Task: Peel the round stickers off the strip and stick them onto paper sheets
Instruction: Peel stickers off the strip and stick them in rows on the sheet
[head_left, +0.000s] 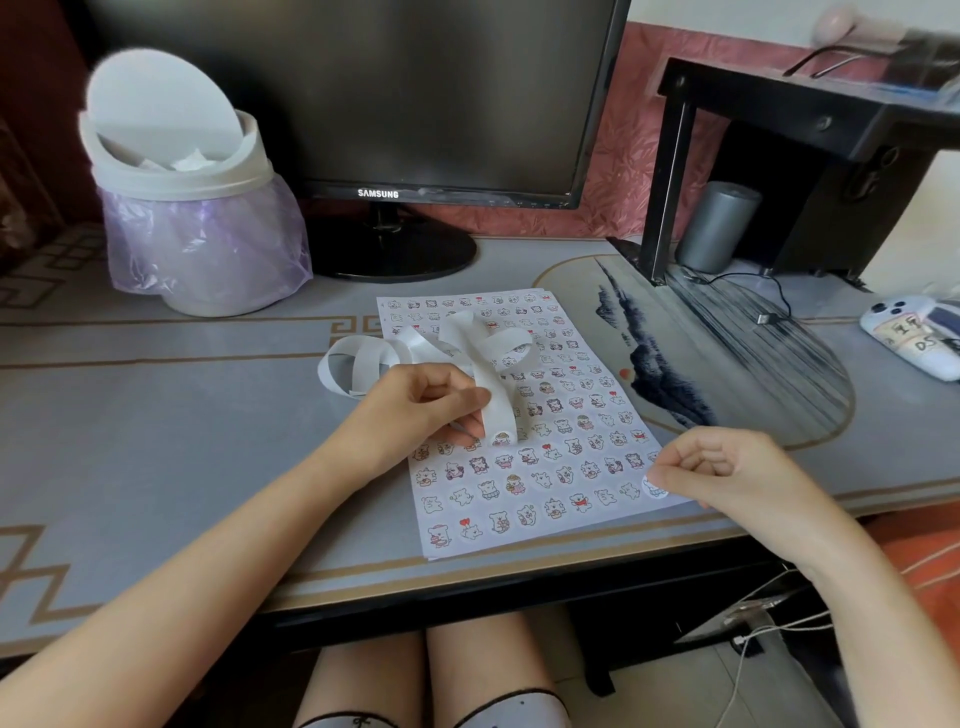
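A white paper sheet lies on the desk, covered with rows of round cartoon stickers. My left hand pinches the long white backing strip above the sheet's left part. The strip curls back in loops toward the monitor, and one round sticker sits at its lower end. My right hand has its fingers curled, and its fingertips hold a round sticker at the sheet's right edge, touching the paper.
A white swing-lid bin with a purple bag stands at the back left. A Samsung monitor stands behind the sheet. A black stand, a grey cylinder and a white device are on the right. The desk's front edge runs just below the sheet.
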